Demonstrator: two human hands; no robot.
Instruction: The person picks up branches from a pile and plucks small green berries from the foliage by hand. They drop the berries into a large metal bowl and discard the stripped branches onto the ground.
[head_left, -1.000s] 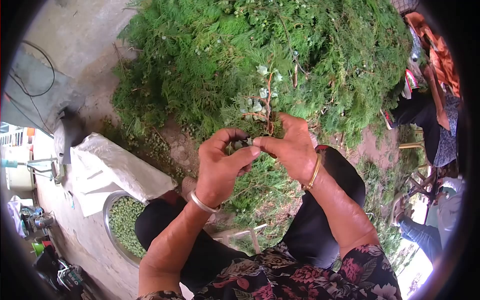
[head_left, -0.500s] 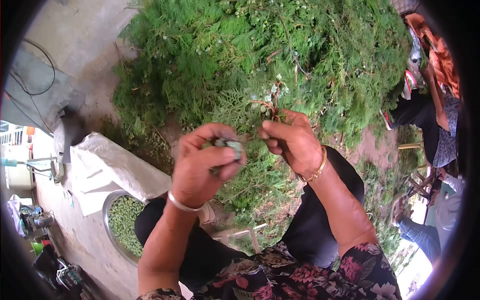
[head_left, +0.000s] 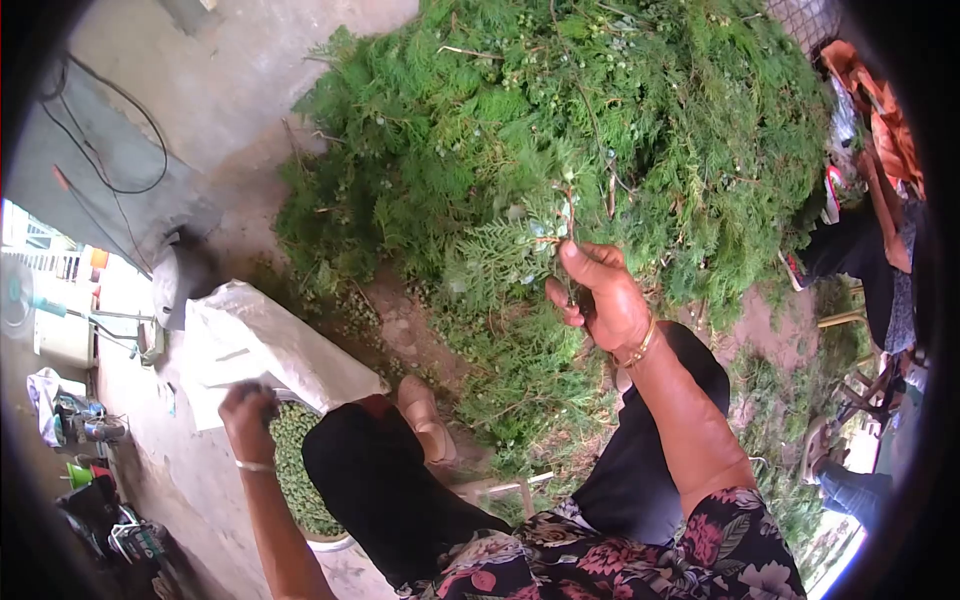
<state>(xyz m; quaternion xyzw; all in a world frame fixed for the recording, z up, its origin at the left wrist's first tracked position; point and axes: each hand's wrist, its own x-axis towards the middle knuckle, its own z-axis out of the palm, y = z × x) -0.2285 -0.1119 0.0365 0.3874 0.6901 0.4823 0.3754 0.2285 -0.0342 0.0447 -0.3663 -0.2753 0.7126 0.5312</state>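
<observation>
My right hand (head_left: 605, 295) pinches a leafy green conifer sprig (head_left: 500, 250) between thumb and fingers, in front of the big heap of cut branches (head_left: 430, 140). Pale bluish-green cones and thin brown stems show on the sprig. At the left, my left hand (head_left: 248, 412) is by the upper edge of a metal basin (head_left: 330, 545) filled with small green cones (head_left: 300, 470). Its fingers look curled but are smeared by motion, and whatever may be inside them is hidden.
A white sack (head_left: 260, 340) lies on the floor beyond the basin. My knees flank a low wooden frame (head_left: 510, 487). Another person's arm (head_left: 880, 210) and dark clothing are at the right. A fan (head_left: 20, 300) and small machines stand at far left.
My left hand has swung left and down from beside the sprig to the basin; green cones showed in it before. My right hand still holds the sprig. The view has shifted slightly.
</observation>
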